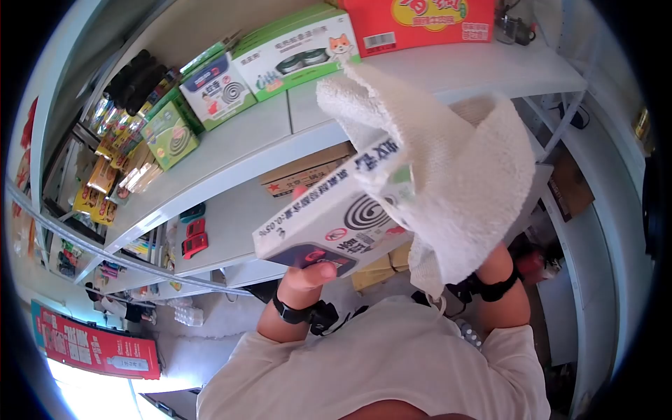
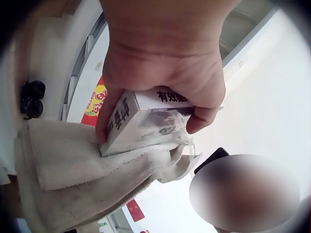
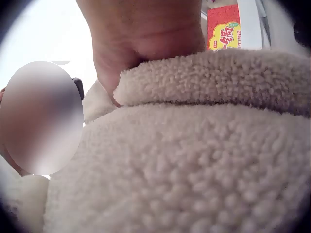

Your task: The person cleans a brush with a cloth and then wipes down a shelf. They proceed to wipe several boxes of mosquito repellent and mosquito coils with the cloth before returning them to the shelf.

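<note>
My left hand (image 1: 305, 281) grips a white and dark-blue mosquito coil box (image 1: 334, 225), its thumb on the printed face. In the left wrist view that hand (image 2: 165, 63) spans the box (image 2: 146, 116) from above, near some loose clear plastic wrap. A thick cream towel (image 1: 476, 175) covers the box's far end. My right hand (image 1: 497, 264) goes in under the towel and holds it against the box, its fingers hidden by the cloth. Fleecy towel folds (image 3: 194, 160) fill most of the right wrist view, below the right hand (image 3: 146, 43).
On the shelf (image 1: 266, 129) ahead stand another mosquito coil box (image 1: 218, 92), a small green box (image 1: 171, 134), a long green-and-white box (image 1: 294, 59) and a red carton (image 1: 420, 28). A cardboard box (image 1: 297, 178) and red items (image 1: 195, 238) lie one level down.
</note>
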A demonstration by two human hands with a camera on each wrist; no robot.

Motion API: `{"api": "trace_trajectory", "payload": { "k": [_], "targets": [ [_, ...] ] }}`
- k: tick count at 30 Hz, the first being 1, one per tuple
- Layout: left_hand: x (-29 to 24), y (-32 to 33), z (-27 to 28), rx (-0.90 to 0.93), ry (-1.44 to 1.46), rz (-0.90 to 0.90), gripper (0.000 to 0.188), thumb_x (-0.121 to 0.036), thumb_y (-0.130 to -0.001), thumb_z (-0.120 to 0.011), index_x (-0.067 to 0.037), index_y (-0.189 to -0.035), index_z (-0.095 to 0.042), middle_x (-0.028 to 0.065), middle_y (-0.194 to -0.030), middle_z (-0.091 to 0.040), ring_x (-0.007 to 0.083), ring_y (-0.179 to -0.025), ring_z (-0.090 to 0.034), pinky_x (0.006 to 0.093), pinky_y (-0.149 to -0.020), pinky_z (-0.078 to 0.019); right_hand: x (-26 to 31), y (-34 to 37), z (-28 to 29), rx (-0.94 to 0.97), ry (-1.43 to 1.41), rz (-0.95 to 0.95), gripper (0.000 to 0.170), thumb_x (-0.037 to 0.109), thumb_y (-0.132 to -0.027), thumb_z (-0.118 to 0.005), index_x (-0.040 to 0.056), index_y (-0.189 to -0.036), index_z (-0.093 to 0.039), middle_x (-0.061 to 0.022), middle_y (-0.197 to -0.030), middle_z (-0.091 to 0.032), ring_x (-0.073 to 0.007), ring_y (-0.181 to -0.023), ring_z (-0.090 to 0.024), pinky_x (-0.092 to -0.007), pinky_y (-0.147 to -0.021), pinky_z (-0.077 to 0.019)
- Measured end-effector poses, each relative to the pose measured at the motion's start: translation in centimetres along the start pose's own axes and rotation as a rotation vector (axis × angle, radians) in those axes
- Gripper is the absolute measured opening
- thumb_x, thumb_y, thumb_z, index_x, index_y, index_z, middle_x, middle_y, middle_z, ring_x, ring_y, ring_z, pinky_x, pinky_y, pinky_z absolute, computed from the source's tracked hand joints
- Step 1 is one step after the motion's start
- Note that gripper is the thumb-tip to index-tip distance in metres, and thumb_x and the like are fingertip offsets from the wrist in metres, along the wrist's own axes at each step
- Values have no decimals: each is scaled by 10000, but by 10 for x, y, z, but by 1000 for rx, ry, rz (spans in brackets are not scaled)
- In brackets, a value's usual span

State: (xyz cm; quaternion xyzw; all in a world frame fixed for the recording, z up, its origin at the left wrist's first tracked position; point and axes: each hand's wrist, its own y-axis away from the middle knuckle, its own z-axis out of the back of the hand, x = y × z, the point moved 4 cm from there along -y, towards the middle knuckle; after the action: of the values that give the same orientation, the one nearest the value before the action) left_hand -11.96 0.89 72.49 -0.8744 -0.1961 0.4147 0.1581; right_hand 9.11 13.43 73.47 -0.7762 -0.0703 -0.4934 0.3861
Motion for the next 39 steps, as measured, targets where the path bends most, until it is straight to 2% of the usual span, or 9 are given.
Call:
{"api": "trace_trajectory", "payload": {
  "k": [6, 9, 14, 19, 20, 27, 31, 35, 39],
  "targets": [
    [30, -17, -25, 204, 134, -100, 759, -146, -759, -714, 25, -1431, -404, 196, -1361, -558, 350, -1243, -568, 473, -1051, -466, 11, 11, 39, 102, -66, 69, 689, -31, -785, -762, 11, -1403, -459, -97, -1351, -578, -210, -1224, -566, -375, -1026, -468],
    [53, -18, -31, 170, 197, -87, 734, -139, -789, -673, 27, -1442, -381, 219, -1377, -544, 384, -1244, -568, 492, -1063, -469, -22, 23, 64, -102, -100, 68, 664, -40, -795, -746, -9, -1394, -461, -108, -1349, -575, -214, -1213, -571, -377, -1023, -470],
    [74, -29, -50, -194, -88, -82, 541, -143, -931, -649, -17, -1404, -418, 114, -1250, -605, 218, -1149, -605, 366, -973, -497, 11, 18, 60, -385, -77, -19, 717, -79, -756, -729, -16, -1399, -418, -128, -1313, -575, -223, -1207, -567, -373, -1035, -444],
    [69, -26, -22, -481, -488, -213, 467, -133, -906, -727, -38, -1282, -468, 24, -1049, -596, 92, -864, -566, 235, -742, -479, 8, 17, 45, -229, 303, 205, 810, -67, -699, -775, 19, -1401, -381, -119, -1247, -577, -216, -1182, -567, -386, -1039, -439],
    [61, -22, -21, -381, -666, -337, 525, -132, -874, -780, -34, -1282, -465, 33, -1089, -598, 93, -911, -574, 243, -771, -491, 7, 15, 44, -222, 277, 219, 798, -67, -713, -770, 15, -1406, -384, -123, -1266, -574, -218, -1194, -564, -386, -1043, -438],
    [37, -16, -32, 29, -842, -77, 575, -108, -832, -825, -19, -1275, -469, 59, -1108, -611, 108, -993, -578, 282, -848, -504, -12, 20, 75, -291, 320, 172, 738, 65, -823, -770, -11, -1449, -388, -142, -1376, -559, -247, -1240, -565, -417, -1048, -473],
    [7, -2, -30, 70, -955, -63, 497, -120, -833, -820, -28, -1210, -510, 125, -984, -678, 206, -933, -679, 299, -839, -514, 8, 2, 58, -44, 83, 92, 811, 139, -769, -826, -16, -1441, -398, -123, -1352, -575, -228, -1232, -567, -408, -1040, -478],
    [-30, 16, -25, 318, -1489, -285, 440, -118, -701, -807, -88, -1092, -607, 116, -998, -687, 347, -908, -673, 401, -795, -535, 58, -37, -18, 517, 653, 151, 777, 70, -603, -846, 45, -1323, -556, -142, -1237, -609, -300, -1135, -617, -373, -956, -489],
    [-42, 45, -3, 218, -1437, -292, 414, -170, -685, -756, -111, -1085, -665, 123, -1055, -686, 373, -946, -665, 437, -824, -545, 55, -35, -86, 663, 609, 168, 785, 57, -553, -864, 60, -1292, -598, -157, -1224, -603, -347, -1069, -611, -372, -922, -493]
  ]
}}
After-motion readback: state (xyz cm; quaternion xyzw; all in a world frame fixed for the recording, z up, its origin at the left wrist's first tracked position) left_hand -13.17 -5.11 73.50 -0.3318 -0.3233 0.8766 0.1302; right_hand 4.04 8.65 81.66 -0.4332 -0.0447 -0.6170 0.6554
